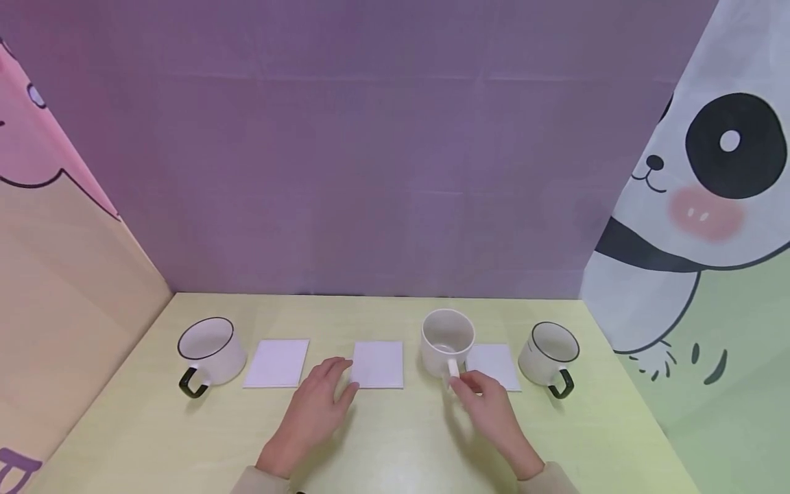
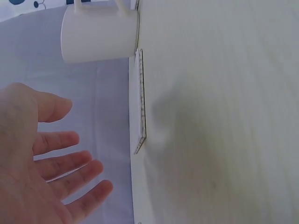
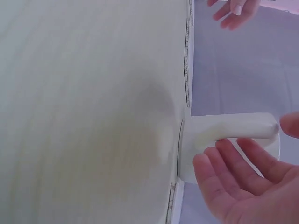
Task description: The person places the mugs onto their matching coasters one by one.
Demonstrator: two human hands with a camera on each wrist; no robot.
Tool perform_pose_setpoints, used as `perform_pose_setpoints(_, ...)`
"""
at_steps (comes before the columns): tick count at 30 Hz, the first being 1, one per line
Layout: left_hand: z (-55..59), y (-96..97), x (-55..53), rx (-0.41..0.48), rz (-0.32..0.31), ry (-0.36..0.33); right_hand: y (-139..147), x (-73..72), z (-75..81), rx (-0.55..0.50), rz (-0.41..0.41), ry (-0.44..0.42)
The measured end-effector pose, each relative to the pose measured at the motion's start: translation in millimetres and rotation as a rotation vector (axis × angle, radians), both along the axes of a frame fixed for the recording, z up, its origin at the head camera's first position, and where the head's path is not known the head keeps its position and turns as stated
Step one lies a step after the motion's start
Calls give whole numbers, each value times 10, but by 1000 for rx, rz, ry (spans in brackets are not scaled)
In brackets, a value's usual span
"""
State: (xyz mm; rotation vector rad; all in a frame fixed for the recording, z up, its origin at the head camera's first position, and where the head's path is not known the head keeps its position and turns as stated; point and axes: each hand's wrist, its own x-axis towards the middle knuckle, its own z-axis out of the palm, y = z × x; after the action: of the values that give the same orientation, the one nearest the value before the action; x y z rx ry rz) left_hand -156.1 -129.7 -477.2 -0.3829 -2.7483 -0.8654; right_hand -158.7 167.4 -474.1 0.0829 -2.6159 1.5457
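Near the worktop's left edge stands a black-rimmed mug, then a white square. The left hand, fingers loosely spread and holding nothing, hovers beside the middle square. The plain white mug stands right of centre, nearer the far edge; the right hand has half-curled fingers at its handle, whether gripping I cannot tell. Another square and black-rimmed mug follow toward the right edge.

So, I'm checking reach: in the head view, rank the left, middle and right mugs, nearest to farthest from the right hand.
1. Middle mug: held by the right hand.
2. Right mug: to its right.
3. Left mug: far left.
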Motion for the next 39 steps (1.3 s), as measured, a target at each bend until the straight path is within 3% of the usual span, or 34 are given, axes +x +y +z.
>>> perform_pose_setpoints(6, 1, -38, -41, 10, -5, -19, -33, -46, 24, -216, -11, -87)
perform_pose_setpoints(18, 13, -24, -151, 99, 40, -77, -55, -137, 29, -416, -12, -158)
perform_pose_setpoints(29, 30, -22, -233, 107, 35, -95, -105, -198, 32, -537, 20, -223)
perform_pose_setpoints(39, -34, -6, -314, 103, 28, -86, -127, -217, 35, -544, 19, -232)
